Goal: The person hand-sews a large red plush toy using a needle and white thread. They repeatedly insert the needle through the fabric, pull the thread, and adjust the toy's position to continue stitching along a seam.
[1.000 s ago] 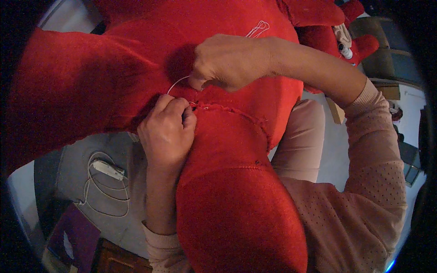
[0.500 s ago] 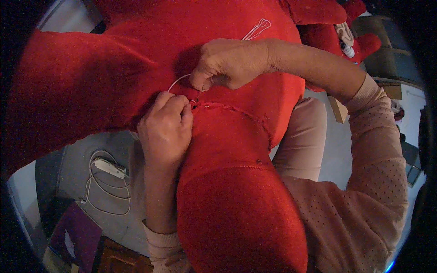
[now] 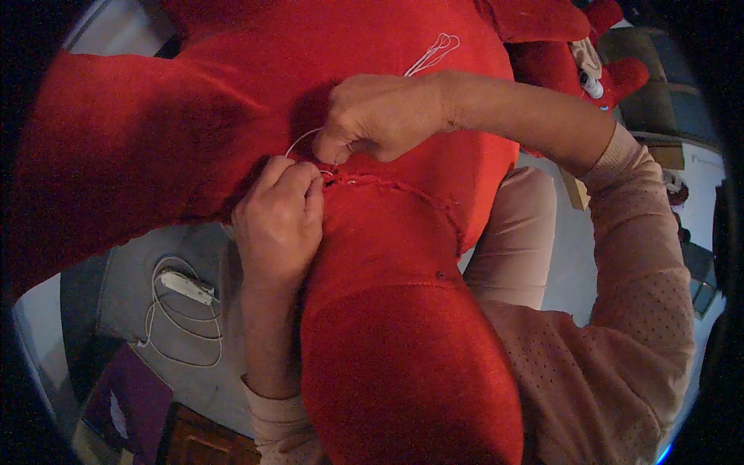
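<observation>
A large red plush shape fills the middle of the head view, crossed by a gathered seam with white thread along it. My left hand is closed on the red fabric at the seam's left end. Just above and right of it, my right hand has its fingertips pinched close over the seam; what they hold is too small to make out. A white thread arcs between the two hands. A looped length of white thread lies on the fabric above my right hand.
More red plush pieces are at upper right, with a small white cylinder among them. A white power strip with looped cord lies on the grey surface at lower left, near a purple piece. My leg shows beside the red shape.
My right hand has moved slightly down and left, closer to the seam. My left hand has shifted a little up and left and still grips the fabric.
</observation>
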Motion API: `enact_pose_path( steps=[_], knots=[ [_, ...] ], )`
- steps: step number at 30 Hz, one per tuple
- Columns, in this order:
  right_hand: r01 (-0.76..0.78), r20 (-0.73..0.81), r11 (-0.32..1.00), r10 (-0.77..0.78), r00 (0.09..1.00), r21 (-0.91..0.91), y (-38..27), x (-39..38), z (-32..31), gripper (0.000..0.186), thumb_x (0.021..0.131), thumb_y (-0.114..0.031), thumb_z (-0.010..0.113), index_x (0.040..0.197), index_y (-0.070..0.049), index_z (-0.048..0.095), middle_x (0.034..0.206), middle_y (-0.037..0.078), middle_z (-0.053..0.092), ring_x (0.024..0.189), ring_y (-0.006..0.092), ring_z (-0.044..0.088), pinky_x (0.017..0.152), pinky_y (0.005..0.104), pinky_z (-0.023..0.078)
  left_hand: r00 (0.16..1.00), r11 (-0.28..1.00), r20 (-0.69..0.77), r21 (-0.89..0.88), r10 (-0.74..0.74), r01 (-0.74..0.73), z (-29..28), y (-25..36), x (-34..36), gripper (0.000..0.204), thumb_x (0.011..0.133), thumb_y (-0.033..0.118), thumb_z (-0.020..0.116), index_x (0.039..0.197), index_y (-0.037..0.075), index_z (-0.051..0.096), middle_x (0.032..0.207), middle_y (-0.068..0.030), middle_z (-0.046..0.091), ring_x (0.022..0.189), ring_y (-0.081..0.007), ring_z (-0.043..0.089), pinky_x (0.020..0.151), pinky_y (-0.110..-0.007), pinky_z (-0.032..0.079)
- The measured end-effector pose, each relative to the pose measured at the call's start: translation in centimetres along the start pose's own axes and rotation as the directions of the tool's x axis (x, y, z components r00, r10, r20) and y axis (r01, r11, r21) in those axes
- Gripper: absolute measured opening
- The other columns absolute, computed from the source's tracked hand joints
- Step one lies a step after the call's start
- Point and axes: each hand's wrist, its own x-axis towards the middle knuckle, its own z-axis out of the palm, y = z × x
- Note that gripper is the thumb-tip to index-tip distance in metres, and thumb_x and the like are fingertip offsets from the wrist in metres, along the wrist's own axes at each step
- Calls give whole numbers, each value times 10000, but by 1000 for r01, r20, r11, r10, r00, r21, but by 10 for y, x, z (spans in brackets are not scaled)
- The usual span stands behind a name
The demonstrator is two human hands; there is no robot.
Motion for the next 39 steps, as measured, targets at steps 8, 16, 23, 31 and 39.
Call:
enact_pose_path(
  steps=[8,16,23,31,39],
  knots=[
    [-9,57,986,-1,998,169,5,2,-4,76,672,-7,591,712,-27,531,647,140,574,668,359,574,588,445,414,999,992,-22,-118,-37,34,-3,-1,0,95,793,92,650,875,49,630,829,-115,603,729,-311,608,647,-401,489],
    [41,158,999,-35,987,-34,8,16,-14,36,680,-47,598,681,-19,576,633,160,587,643,360,577,573,451,414,956,953,187,-159,-226,257,-11,0,-5,105,738,65,692,835,51,655,768,-105,607,689,-265,611,607,-360,484],
    [56,244,997,-69,967,61,10,26,-19,57,683,-51,598,652,-5,582,613,171,580,615,345,572,567,441,414,986,972,98,-176,-138,154,-4,-1,-6,158,774,96,687,931,78,687,771,-71,594,674,-208,590,626,-319,484],
    [27,347,999,-17,938,-24,4,37,-23,64,649,-49,583,628,11,579,601,177,573,595,338,561,565,427,418,995,999,93,21,-38,37,-2,-1,-6,97,805,169,640,861,94,664,819,-86,588,718,-319,615,629,-420,488],
    [75,278,997,-72,958,0,11,34,-19,74,649,-52,589,621,14,577,594,178,568,586,331,556,565,429,416,996,998,86,-43,-37,41,-2,-3,-7,101,817,152,622,894,99,661,830,-86,590,738,-327,599,644,-432,475]
  ],
)
